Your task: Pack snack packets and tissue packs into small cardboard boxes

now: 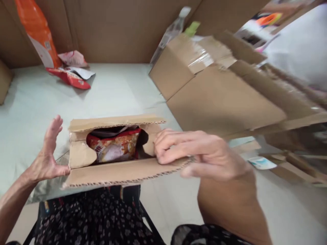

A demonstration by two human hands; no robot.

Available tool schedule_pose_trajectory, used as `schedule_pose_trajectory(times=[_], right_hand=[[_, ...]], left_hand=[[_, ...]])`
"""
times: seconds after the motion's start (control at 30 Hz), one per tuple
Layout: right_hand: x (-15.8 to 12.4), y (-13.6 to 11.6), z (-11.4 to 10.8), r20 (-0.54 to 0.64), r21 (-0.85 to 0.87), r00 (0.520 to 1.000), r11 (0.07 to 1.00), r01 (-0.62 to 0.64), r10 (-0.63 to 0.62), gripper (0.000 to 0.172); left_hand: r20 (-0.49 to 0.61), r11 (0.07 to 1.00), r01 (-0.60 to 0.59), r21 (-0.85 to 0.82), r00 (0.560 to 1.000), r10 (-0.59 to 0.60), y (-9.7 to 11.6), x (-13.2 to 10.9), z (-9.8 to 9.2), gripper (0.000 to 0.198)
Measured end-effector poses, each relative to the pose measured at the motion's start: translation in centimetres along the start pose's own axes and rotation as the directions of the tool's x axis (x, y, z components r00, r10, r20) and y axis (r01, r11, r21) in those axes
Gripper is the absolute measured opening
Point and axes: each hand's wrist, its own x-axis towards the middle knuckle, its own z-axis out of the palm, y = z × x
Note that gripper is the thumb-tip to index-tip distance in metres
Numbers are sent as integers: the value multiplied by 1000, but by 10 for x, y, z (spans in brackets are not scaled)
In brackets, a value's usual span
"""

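Note:
A small cardboard box point(122, 172) stands at the table's near edge, its top partly uncovered. Its long near and far flaps are spread outward, while the short end flaps lean inward. Through the gap between them shows a red and orange printed food packet point(119, 146). My left hand point(48, 158) is at the box's left end, fingers stretched upward and apart, thumb tip against the corner. At the right end, my right hand point(201, 153) grips the near flap, fingers bent over its upper side and thumb below the edge.
An orange bottle point(38, 32) and crumpled red and silver wrappers point(70, 76) are at the back left of the table point(112, 88). Large cardboard boxes point(219, 98) fill the right side, with a clear bottle point(171, 32) behind them. A small open carton point(293, 168) lies lower right.

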Motion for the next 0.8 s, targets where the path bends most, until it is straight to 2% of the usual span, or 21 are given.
schedule_pose_trajectory(times=[0.07, 0.13, 0.2, 0.3, 0.37, 0.43, 0.57, 0.63, 0.7, 0.8], right_hand=[[1, -3, 2, 11, 87, 995, 991, -97, 97, 51], [7, -5, 3, -26, 106, 979, 974, -198, 202, 60], [16, -8, 1, -8, 36, 959, 959, -282, 282, 56], [30, -16, -6, 150, -89, 930, 941, -326, 336, 42], [39, -24, -7, 194, -120, 923, 942, -314, 332, 39], [47, -31, -3, 174, -140, 937, 949, -281, 303, 36], [67, -32, 14, 242, -283, 954, 953, -104, 176, 22], [76, -23, 22, 255, -448, 952, 893, -39, 170, 24], [81, -12, 28, 234, -610, 951, 792, -20, 204, 21], [87, 1, 40, 284, -767, 920, 639, 50, 269, 2]], left_hand=[[69, 995, -35, -91, 997, 41, 5, -2, 8, 117], [111, 991, -50, -121, 992, 64, 10, -1, 17, 123], [134, 996, -16, -93, 991, 28, 12, -2, 27, 133], [130, 995, 79, -58, 989, -71, 9, -8, 39, 138], [113, 992, 80, -102, 991, -69, 4, -13, 46, 136], [107, 988, 34, -150, 994, -18, -1, -17, 51, 136], [105, 989, -25, -147, 994, 41, -3, -16, 53, 132], [96, 988, -55, -147, 993, 70, 0, -14, 52, 128], [77, 984, -91, -150, 992, 104, 1, -12, 53, 124], [60, 985, -115, -126, 991, 123, 0, -14, 55, 125]])
